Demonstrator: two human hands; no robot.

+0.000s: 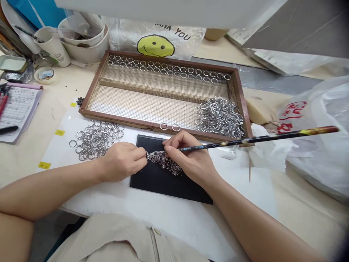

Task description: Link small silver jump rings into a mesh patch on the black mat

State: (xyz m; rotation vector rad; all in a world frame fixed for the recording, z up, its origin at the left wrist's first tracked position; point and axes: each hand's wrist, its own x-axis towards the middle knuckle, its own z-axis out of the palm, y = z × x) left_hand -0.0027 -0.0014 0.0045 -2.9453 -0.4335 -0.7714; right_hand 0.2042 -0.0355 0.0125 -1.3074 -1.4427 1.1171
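Observation:
My left hand (124,162) is closed in a pinch on a small silver ring (147,155), mostly hidden by the fingertips. My right hand (191,156) grips a long, thin, dark brush (231,143) with paint-like marks on its handle. The brush's pale tip points left and meets or nearly meets the ring; I cannot tell which. Below both hands lies a flat black board (155,183). On it, partly behind my right fingers, is a heap of tiny sparkling stones or beads (171,166). Left of the board, a loose pile of silver rings (95,140) rests on white paper.
Behind the board stands a wooden-framed mesh tray (165,131), with rings in rows at its far side and a ring heap (219,116) at right. Cups (56,47), a notebook (20,105) and a small dish (45,75) are at left. A white plastic bag (321,145) bulges at right.

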